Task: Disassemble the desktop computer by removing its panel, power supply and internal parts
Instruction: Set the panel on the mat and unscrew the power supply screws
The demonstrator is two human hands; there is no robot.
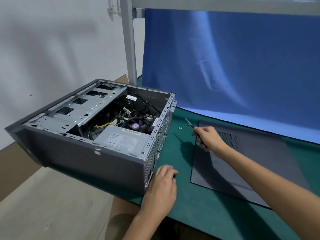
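The computer case lies open, power supply inside, seemingly overhanging the worktop. Right of the case, the right hand holds a screwdriver. The left hand sits at its rear corner, grip unclear. An unbraced push could tip the case off.

We see a dark grey computer case at the worktop's left edge, its drive cage bright silver. The power supply is pale grey with a white label printed in blue. The wires beside it are yellow, and the fan bears a purple sticker. The panel is dark grey with a finely dotted mesh patch. The worktop is deep green, the cloth behind it blue, and the screwdriver shaft silver.
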